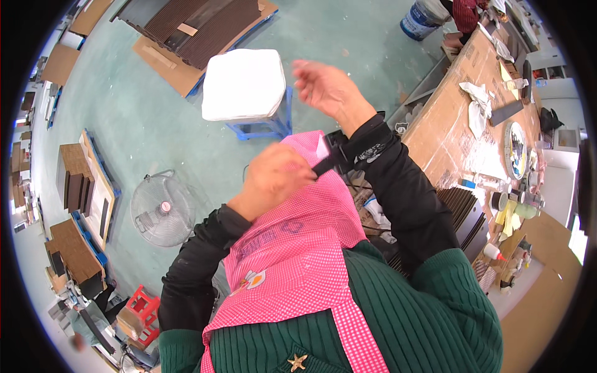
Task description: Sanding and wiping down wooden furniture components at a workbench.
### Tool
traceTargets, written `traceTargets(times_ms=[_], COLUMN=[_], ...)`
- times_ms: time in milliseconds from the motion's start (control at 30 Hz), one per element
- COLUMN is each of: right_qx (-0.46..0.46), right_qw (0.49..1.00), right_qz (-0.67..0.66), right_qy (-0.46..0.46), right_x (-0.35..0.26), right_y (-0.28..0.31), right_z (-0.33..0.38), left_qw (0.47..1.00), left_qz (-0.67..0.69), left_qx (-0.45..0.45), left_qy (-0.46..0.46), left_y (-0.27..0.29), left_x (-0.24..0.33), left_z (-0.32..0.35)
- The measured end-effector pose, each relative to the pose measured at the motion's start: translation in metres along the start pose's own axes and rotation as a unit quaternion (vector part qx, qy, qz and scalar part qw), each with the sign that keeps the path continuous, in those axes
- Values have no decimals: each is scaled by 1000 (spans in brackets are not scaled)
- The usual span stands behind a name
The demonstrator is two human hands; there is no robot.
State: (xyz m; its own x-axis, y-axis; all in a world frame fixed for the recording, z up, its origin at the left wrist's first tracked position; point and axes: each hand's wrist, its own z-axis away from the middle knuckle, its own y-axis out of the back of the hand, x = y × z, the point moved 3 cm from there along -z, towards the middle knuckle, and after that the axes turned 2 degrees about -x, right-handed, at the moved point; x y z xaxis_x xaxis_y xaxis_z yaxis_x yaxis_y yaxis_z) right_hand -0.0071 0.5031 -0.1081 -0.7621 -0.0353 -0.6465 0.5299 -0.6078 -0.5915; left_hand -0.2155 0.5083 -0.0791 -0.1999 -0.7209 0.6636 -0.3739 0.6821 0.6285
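My left hand [272,181] is closed on the loose end of a black wrist strap [324,166]. That strap runs to a dark device [339,149] worn at my right wrist, over the black sleeve. My right hand [328,91] is raised beyond it, with its fingers loosely bent, a little blurred and holding nothing. Below both hands hangs the pink checked apron [298,217] I wear over a green ribbed sweater. A blue stool with a white covered seat [244,84] stands just ahead, left of my right hand.
A floor fan [163,208] stands to the left, near stacked brown boards [76,177] on a pallet. Dark ribbed panels [199,28] lie at the far left. On the right, a cardboard-covered workbench [435,133] carries cloths, bottles and tape. Another person [466,15] is at its far end.
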Motion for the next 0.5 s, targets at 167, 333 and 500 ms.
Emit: traceTargets(times_ms=[167,333,500], right_qx=[17,104,147], right_qw=[949,906,971], right_qz=[-311,-404,140], right_qy=[-49,70,125], right_x=[-4,8,36], right_y=[-12,-10,24], right_z=[-12,-44,-45], left_qw=[634,714,700], left_qz=[636,578,522], left_qx=[166,133,229], left_qy=[408,371,430], left_y=[-38,-56,-68], left_x=[-33,-18,-23], left_z=[-1,-28,-35])
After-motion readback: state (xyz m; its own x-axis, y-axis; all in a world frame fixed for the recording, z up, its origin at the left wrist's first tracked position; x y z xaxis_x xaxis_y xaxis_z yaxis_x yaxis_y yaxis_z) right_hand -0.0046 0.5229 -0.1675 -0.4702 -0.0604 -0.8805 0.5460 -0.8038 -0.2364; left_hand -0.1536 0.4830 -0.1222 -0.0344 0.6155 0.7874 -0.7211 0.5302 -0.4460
